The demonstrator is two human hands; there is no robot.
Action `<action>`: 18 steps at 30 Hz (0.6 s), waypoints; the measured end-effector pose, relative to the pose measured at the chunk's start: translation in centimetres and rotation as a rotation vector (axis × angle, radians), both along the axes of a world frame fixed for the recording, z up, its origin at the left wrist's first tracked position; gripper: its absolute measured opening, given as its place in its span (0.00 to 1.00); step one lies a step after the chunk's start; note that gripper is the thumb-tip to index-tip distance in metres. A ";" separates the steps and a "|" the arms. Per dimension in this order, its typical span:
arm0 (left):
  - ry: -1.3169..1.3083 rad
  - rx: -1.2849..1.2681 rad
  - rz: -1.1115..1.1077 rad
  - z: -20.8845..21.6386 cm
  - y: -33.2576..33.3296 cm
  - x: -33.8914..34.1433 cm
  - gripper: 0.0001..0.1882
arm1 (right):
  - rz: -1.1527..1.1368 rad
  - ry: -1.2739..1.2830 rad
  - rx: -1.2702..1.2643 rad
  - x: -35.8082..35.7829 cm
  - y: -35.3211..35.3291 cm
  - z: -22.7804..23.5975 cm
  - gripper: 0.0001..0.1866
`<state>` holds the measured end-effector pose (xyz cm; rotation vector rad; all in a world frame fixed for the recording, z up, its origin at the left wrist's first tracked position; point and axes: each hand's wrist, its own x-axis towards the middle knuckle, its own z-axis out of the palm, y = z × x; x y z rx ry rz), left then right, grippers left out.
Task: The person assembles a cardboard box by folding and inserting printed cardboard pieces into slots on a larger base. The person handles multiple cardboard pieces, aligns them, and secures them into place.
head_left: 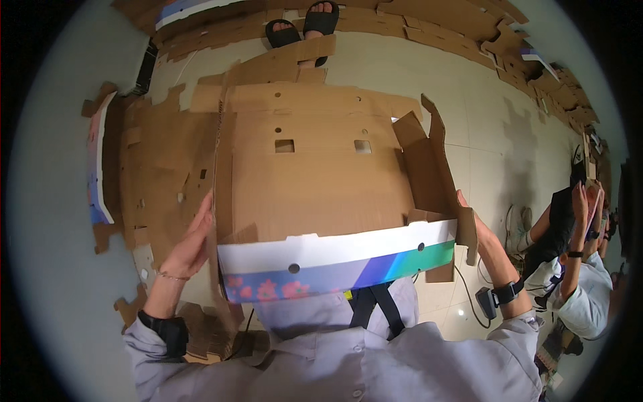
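A partly folded cardboard box is in front of me, its inside facing up. Its near wall is white, purple, blue and green with pink flowers and two round holes. Two square cutouts show in the brown base. My left hand is closed against the upright left wall, fingers along its outside. At the right, a bent side flap stands up at an angle. My right hand grips the box by that flap, which hides most of the fingers; one fingertip shows above its edge.
Flat cardboard sheets lie at the left, beside a printed cardboard piece. More cardboard lines the far side. A person's feet in black sandals are beyond the box. Another person works at the right.
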<state>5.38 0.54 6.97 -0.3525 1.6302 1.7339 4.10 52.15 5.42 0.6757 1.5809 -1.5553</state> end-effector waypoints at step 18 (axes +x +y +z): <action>-0.352 0.228 0.313 0.2 0.8 -3.4 0.25 | -0.308 0.008 0.011 1.7 0.3 -3.3 0.28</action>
